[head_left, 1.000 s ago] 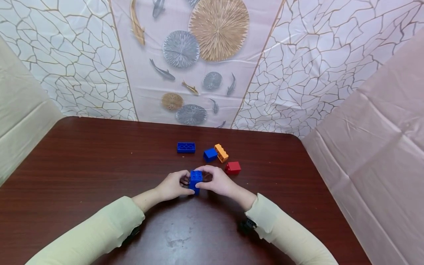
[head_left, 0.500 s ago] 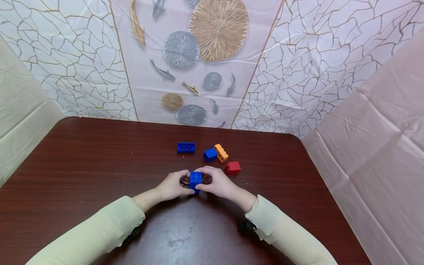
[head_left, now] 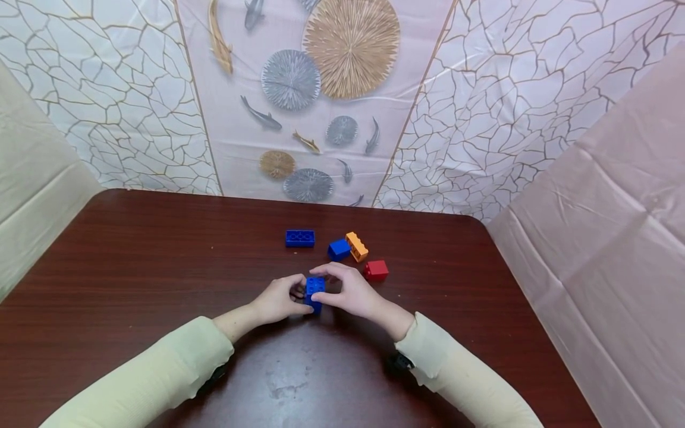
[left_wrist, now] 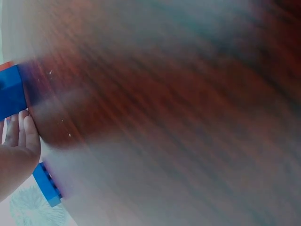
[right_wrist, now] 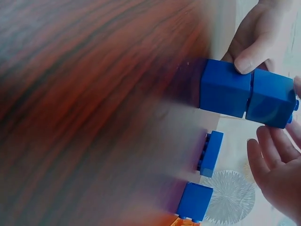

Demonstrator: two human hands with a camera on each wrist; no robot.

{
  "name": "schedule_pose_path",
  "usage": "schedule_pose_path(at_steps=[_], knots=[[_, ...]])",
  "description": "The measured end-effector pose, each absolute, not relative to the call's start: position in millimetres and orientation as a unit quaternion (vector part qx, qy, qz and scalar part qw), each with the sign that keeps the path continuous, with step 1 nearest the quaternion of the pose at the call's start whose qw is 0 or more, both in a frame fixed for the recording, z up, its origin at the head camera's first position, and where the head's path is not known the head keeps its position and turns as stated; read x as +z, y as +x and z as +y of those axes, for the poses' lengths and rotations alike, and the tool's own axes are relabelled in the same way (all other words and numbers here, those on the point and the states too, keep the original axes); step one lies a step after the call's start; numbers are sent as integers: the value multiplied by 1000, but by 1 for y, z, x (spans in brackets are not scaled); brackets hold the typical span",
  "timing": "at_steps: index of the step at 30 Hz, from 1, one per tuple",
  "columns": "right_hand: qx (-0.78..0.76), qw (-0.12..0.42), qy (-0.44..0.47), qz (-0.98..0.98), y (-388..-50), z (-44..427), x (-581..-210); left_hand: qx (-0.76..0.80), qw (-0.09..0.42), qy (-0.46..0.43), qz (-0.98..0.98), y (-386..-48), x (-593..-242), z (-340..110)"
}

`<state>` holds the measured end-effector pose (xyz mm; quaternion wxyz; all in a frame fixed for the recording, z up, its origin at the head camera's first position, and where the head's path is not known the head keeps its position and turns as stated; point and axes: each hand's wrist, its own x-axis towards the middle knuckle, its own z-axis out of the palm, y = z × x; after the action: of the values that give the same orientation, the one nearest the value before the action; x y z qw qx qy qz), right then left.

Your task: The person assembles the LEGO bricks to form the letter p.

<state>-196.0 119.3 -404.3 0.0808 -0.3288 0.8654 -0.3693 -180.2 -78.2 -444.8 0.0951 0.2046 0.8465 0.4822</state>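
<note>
In the head view two blue building bricks stand stacked at the middle of the table, studs up. My left hand (head_left: 275,300) holds the lower blue brick (right_wrist: 225,89), its thumb pressed against one side. A thin seam shows between it and the upper blue brick (right_wrist: 272,100). My right hand (head_left: 350,291) is around the upper brick with fingers spread loosely; its thumb overlaps the near side in the head view. In the right wrist view its fingertips (right_wrist: 256,155) lie apart from the brick. The left wrist view shows only part of the left hand (left_wrist: 21,157) beside a blue brick.
Behind the hands lie a long blue brick (head_left: 299,239) with its hollow side showing, another blue brick (head_left: 339,249) and an orange brick (head_left: 356,246) close together. A red brick (head_left: 376,271) lies right of my right hand. Patterned cloth (head_left: 299,137) hangs behind the brown table (head_left: 160,255).
My right hand's fingers have loosened and lifted slightly away from the upper brick. The left hand keeps its hold, and the stack stays nearly in place.
</note>
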Motion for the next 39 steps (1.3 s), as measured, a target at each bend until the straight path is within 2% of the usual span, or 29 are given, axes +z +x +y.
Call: schedule_pose_path(at_steps=[7,22,39], knots=[[-369,66,-337,863,-196,117,-403,487,99,209,842,-181,-444,-78],[-375,87,-329,862,-199,117,-402,488,98,209,842,-180,-444,-78],[-322,83,-359,872,-198,122,-399,476,100,208,848,-179,-441,-78]])
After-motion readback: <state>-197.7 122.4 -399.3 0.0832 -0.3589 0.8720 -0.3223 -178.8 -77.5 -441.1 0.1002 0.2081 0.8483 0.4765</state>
